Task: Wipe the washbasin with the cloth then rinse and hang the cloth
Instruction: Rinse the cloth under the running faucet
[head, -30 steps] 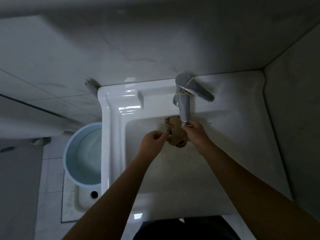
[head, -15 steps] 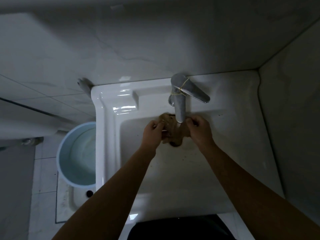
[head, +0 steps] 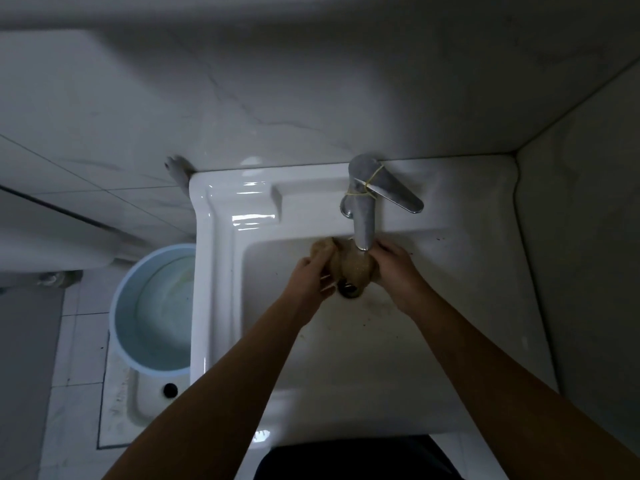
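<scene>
The step in hand looks like the rinse. The crumpled tan-brown cloth (head: 353, 268) is bunched between both hands directly under the spout of the chrome mixer tap (head: 363, 220), low in the bowl of the white ceramic washbasin (head: 221, 271) and just above the dark round drain (head: 348, 289). Whether water is running from the spout cannot be told in this dim light. The wiping seems to be done or set aside, though brown specks show on the bowl's floor and near its right edge.

The left hand (head: 311, 282) grips the cloth's left side with its fingers curled into the fabric. A lobe of cloth pokes out above its knuckles. The right hand (head: 398, 271) clamps the right side, its knuckles just beside the spout's tip. Both forearms reach in from the near edge and converge on the bundle, wrists roughly level.

The next move probably calls for kneading and wringing the cloth over the drain. The tap's lever (head: 398, 197), swung out to the right and bound with a thin yellow band, would then need closing. No place to hang the cloth is in view. A pale blue round plastic bucket (head: 117, 306) stands on the floor left of the basin.
</scene>
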Demonstrator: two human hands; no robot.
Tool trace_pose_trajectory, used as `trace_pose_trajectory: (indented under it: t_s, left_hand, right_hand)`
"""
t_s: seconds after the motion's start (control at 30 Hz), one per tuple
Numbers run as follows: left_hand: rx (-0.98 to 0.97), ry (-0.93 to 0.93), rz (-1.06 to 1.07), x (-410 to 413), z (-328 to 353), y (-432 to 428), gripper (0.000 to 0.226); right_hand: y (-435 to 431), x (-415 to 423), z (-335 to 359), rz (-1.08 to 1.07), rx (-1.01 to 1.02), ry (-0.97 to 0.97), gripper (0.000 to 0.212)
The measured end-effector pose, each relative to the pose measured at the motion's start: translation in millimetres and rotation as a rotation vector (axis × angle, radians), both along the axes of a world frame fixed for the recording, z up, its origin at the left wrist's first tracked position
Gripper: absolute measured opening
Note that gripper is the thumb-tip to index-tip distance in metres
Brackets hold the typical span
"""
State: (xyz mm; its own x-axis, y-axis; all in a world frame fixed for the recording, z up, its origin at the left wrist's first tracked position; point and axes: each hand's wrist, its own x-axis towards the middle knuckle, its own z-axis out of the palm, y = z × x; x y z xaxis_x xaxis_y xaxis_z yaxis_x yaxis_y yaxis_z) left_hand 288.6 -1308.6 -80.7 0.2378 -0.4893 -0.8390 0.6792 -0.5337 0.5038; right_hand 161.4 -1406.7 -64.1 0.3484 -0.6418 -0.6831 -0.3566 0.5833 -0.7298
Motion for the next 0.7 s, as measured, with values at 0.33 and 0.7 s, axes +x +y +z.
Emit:
trace_pose_trajectory:
  t_s: [0.33, 0.7]
  left_hand:
    - [-0.113, 0.238, 0.193, -3.3, -2.1, -1.7, 0.02]
    - [0.205, -0.677, -0.422, 5.8, -10.0, 15.1, 0.027]
  right_hand:
    - [-9.7, -25.5, -5.9, 0.096, -0.143, 0.131, 0.015]
    - [-11.7, -52.9, -1.6, 0.008, -0.11, 0.061, 0.014]
